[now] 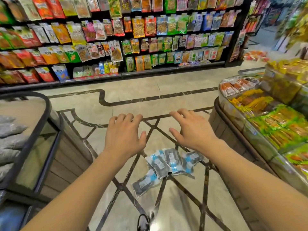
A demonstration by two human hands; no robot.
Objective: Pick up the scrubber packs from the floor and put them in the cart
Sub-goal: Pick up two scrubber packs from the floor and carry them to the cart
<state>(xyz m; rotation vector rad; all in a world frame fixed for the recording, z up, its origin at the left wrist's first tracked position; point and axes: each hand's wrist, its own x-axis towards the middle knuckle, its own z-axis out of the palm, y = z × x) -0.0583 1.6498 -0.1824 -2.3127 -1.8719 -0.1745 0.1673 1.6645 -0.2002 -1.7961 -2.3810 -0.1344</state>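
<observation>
beige marble floor (pixel 150 97) with dark inlay lines is the landmark. nearest the camera, a black shoe tip (pixel 143 222) stands on it at the bottom edge. just beyond the shoe, scrubber packs (pixel 168 162) lie flat on the floor in a loose fan, about five, dark pads in clear-and-blue wrap, some overlapping, one apart toward the shoe. none lifted yet, so judged as start of the pick.

above the packs, both arms reach forward. left hand (pixel 124 135) hovers palm down, fingers spread and relaxed, grip empty. right hand (pixel 190 130) the same, fingers slightly curved, holding nothing. neither touches a pack; the pose reads as a reach before bending down, probably two-handed since the packs are bunched.

left of the floor patch, a dark-rimmed display bin (pixel 48 114) holds grey bags. right of it, a curved glass surface (pixel 233 114) carries orange, yellow and green snack packs. across the floor, far side, a wall shelf (pixel 116 39) hangs full of colourful snack bags.

cart not in view, cannot tell where it stands.
</observation>
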